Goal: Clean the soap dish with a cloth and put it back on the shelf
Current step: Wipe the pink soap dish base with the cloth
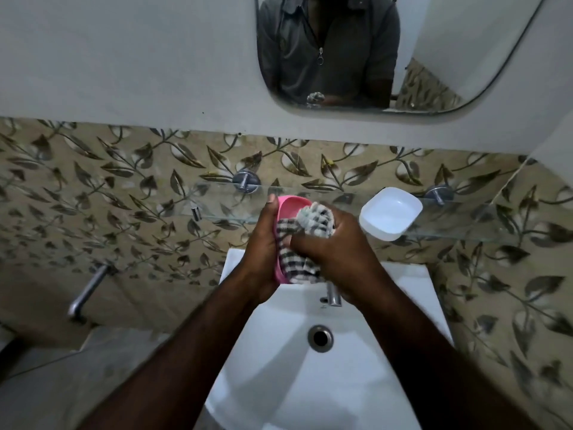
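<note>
The pink soap dish [286, 209] is being gripped by the left hand [259, 243] above the white sink [372, 336], while the right hand [338, 246] is clutching the checked cloth [313, 221] against it. A white dish [390, 212] is sitting right, on the glass shelf [217, 197].

I can read no text, label, brand or number anywhere in this view. The pink dish [291, 206], the checked cloth [313, 221] and the white dish [390, 212] on the shelf [217, 200] carry no lettering that I can see. The tap [333, 294] has a small mark at its base, too blurred for me to tell whether it is writing. The wall tiles [124, 187] bear only a leaf pattern, and the shirt in the mirror [465, 72] shows no print that I can make out.
</note>
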A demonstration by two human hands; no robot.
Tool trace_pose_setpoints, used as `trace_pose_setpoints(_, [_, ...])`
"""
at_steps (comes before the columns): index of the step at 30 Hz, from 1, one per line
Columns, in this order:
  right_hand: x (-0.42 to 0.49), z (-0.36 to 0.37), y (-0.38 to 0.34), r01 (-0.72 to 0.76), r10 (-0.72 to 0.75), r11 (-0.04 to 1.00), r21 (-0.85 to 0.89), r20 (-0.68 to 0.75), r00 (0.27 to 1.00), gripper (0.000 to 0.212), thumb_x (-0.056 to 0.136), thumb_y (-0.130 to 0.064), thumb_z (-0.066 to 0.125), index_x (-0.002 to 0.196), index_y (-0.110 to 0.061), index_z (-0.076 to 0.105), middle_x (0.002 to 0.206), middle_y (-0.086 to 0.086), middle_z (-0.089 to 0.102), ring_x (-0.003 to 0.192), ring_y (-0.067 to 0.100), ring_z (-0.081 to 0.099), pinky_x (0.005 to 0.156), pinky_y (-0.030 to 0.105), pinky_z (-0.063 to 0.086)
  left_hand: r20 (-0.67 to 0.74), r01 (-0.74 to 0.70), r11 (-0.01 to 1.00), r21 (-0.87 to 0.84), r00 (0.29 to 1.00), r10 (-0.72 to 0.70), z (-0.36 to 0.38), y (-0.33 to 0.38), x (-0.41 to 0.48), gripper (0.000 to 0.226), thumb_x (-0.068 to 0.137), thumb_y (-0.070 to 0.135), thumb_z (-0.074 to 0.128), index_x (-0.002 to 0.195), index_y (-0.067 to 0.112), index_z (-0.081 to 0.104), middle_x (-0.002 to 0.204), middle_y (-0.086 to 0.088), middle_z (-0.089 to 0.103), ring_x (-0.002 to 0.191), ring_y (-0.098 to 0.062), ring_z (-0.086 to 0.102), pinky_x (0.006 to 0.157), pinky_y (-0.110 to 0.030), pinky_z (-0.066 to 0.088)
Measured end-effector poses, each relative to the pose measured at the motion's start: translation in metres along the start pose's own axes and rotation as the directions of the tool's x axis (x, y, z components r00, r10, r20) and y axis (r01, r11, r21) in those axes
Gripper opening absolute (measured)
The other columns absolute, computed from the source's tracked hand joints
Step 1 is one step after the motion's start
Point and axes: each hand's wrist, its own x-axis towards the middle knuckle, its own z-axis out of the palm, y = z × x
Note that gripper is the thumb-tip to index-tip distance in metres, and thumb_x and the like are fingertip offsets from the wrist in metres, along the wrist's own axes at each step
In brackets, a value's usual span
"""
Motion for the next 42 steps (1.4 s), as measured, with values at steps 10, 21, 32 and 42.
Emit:
trace_pose_setpoints(10, [-0.013,0.005,-0.018,0.139,-0.127,0.977,-0.163,0.082,0.988,0.022,0.071,-0.002,0.073,0.090,-0.009,0.064,0.081,0.015,0.072,0.075,0.034,0.072,0.070,0.055,0.059,0.060,-0.087,0.994,0.073,0.995,0.083,-0.004,0.024,0.001,0.067,0.087,0.067,0.038,0.102,0.010,0.070,0.094,-0.013,0.075,0.090,-0.026,0.072,0.077,-0.036,0.056])
trace_pose_setpoints(21, [-0.024,0.009,-0.041,0.193,-0.190,0.961,-0.196,0.037,0.981,0.021,0.074,0.000,0.073,0.084,-0.015,0.063,0.074,0.008,0.071,0.070,0.029,0.073,0.064,0.042,0.061,0.151,-0.163,0.983,0.084,0.977,0.149,0.012,0.041,-0.008,0.057,0.095,0.059,0.035,0.090,0.016,0.073,0.086,-0.009,0.075,0.081,-0.021,0.072,0.078,-0.035,0.054])
trace_pose_setpoints(32, [-0.017,-0.005,-0.034,0.280,-0.241,0.924,-0.261,0.171,0.955,0.023,0.069,0.000,0.072,0.085,-0.008,0.057,0.073,0.012,0.064,0.064,0.036,0.063,0.059,0.053,0.057,0.089,-0.254,0.958,0.133,0.966,0.244,0.023,0.047,-0.006,0.061,0.096,0.059,0.030,0.079,0.021,0.074,0.068,0.000,0.072,0.064,-0.014,0.069,0.062,-0.029,0.053])
trace_pose_setpoints(42, [-0.022,-0.010,-0.035,0.337,-0.321,0.925,-0.176,0.114,0.940,0.021,0.073,0.001,0.069,0.079,-0.016,0.057,0.063,-0.003,0.060,0.053,0.017,0.057,0.049,0.037,0.051,0.044,-0.382,0.912,0.150,0.924,0.379,0.036,0.046,-0.003,0.054,0.098,0.057,0.029,0.089,0.031,0.075,0.089,-0.008,0.074,0.082,-0.021,0.069,0.074,-0.037,0.056])
